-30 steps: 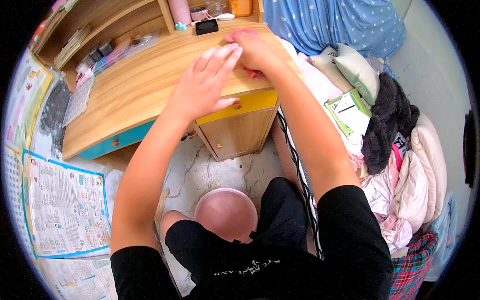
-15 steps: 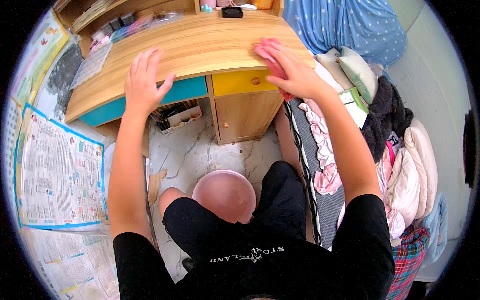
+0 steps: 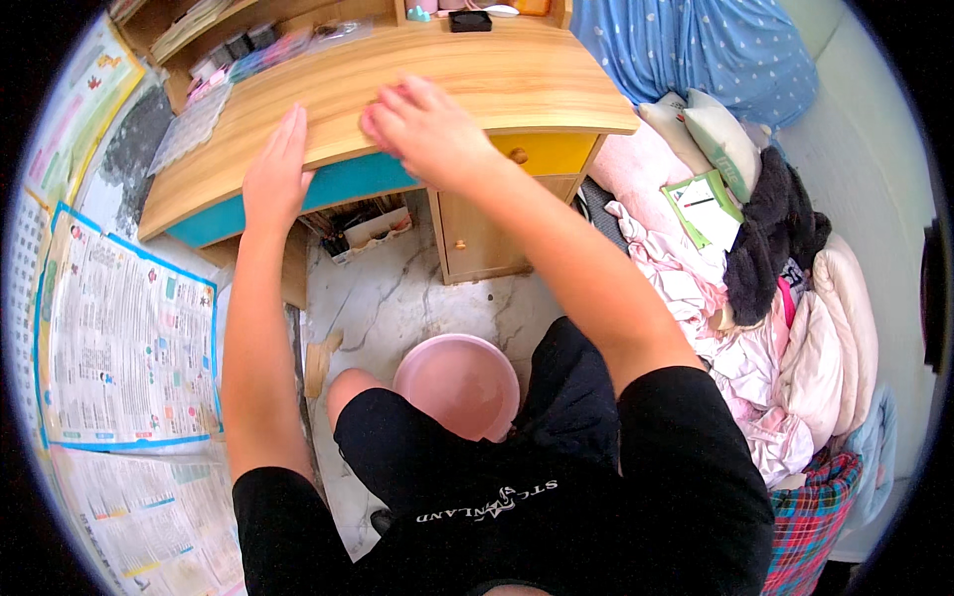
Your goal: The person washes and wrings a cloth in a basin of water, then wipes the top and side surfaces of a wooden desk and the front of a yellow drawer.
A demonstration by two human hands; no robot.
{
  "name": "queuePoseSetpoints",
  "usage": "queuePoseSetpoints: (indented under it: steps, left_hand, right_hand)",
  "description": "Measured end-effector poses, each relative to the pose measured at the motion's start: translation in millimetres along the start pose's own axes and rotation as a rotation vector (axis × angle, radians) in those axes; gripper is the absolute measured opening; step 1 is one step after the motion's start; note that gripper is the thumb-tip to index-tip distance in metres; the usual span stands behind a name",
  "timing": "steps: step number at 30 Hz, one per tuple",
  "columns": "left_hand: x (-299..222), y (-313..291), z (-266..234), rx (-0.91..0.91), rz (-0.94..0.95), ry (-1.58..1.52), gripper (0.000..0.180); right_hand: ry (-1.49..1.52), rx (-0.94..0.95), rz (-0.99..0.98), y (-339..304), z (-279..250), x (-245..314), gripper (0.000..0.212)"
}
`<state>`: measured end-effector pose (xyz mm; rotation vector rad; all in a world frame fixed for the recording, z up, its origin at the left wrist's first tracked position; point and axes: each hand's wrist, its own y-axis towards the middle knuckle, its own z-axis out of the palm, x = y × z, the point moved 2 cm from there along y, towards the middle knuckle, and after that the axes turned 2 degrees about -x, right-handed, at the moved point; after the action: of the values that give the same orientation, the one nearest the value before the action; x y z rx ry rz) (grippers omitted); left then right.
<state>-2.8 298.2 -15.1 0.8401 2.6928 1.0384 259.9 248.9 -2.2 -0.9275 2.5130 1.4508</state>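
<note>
A wooden desk (image 3: 517, 79) with a light wood-grain top stands in front of me. My right hand (image 3: 432, 134) is closed over a pinkish-red cloth (image 3: 372, 121) at the middle of the desk's front part. Most of the cloth is hidden beneath the palm and fingers. At the left part of the front edge is my left hand (image 3: 275, 179), with its fingers stretched out side by side and nothing in it. Below the front edge are a blue drawer front (image 3: 348, 183) and a yellow drawer (image 3: 552, 154) with a round knob.
A pink basin (image 3: 401, 370) stands on the marbled floor between my legs. To the right, a bed holds pink bedding (image 3: 686, 288), pillows (image 3: 720, 144) and dark fluffy fabric (image 3: 752, 263). Toward the desk's back lie a black box (image 3: 470, 21) and a clear plastic tray (image 3: 189, 129).
My right hand has swept left across the desk with the cloth, from the right front corner to the middle. My left hand stays near the left front edge, its fingers now closer together.
</note>
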Motion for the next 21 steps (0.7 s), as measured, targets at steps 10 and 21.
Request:
queuePoseSetpoints:
  steps: [10,21]
  left_hand:
    - [8,-8,0,-0.093,0.061,0.090,0.104]
    - [5,-5,2,-0.195,0.131,0.033,0.097]
  right_hand:
    - [-0.053,0.164,0.112,-120,-79,-122,0.045]
    - [-0.219,0.281,0.081,-119,-61,-117,0.064]
